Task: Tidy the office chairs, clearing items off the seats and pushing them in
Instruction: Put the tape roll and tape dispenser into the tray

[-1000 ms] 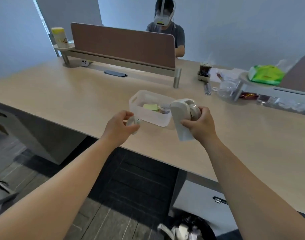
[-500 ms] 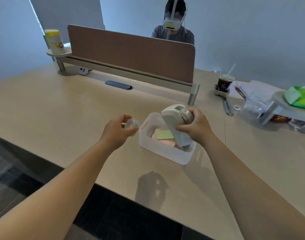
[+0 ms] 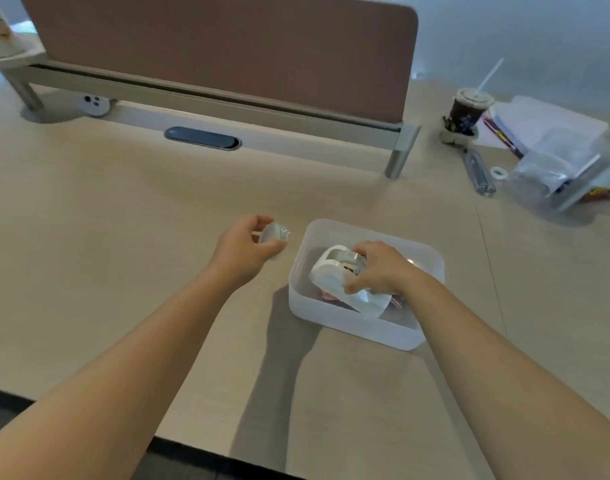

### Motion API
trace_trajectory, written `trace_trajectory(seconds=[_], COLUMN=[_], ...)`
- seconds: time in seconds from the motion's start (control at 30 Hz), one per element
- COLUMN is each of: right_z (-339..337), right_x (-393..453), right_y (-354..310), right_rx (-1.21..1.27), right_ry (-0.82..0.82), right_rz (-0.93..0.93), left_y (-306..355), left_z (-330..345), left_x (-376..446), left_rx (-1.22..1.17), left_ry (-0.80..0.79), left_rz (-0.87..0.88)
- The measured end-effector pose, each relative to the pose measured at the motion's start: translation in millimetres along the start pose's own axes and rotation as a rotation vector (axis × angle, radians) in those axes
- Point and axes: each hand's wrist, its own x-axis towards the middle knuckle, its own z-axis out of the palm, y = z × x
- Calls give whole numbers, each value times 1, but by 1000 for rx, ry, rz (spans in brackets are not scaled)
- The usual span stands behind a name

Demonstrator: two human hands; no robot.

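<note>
Two bare forearms reach from the near edge across a pale wooden desk (image 3: 88,237). The right hand (image 3: 379,271) is lowered into a translucent white bin (image 3: 345,320) that sits on the desk right of centre, its fingers closed around a white tape dispenser (image 3: 334,277); the dispenser is tilted, its lower end down inside the bin among some pinkish items that are too hidden to identify. Just left of the bin, the left hand (image 3: 244,249) hovers above the desk surface, thumb and fingers pinching a small whitish roll-like object (image 3: 274,235) whose exact kind is unclear; it is beside the bin, not over it. The arms cast dark shadows on the desk toward the near edge. Farther back, a dark oval cable grommet (image 3: 202,138) is set into the desktop left of centre, and behind it a brown divider panel (image 3: 220,50) stands on a grey rail across the far side. At the far left a round white socket (image 3: 95,103) lies beside the rail's leg. On the far right, well apart from the bin, stand an iced drink cup (image 3: 466,112) with a straw, a clear pen-like case (image 3: 478,173), and a heap of papers and clear plastic bags (image 3: 553,147). No chair appears in view.
</note>
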Motion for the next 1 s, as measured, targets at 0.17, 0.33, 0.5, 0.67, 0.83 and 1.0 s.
trace_trajectory(seconds=[0.17,0.33,0.5,0.67,0.83,1.0], right_z=[15,27,20,2,-20,-25], right_x=[7,11,10,-1,-15,-20], right_y=[0,2,4,9,18,22], right_rx=[-101,-129,25,523,618,673], right_ry=[-80,-141,-174,217,574,642], right_rz=[110,151,186,216,212,210], left_y=[-6,-12,-2,18,26,24], left_z=[4,10,21,42,73,90], left_x=[30,45,49,55,63,65], left_rx=[26,35,89,245,528,724], left_ry=[-123,-213,-286,-363,-481,-555], left_rz=[40,73,136,277,353,369])
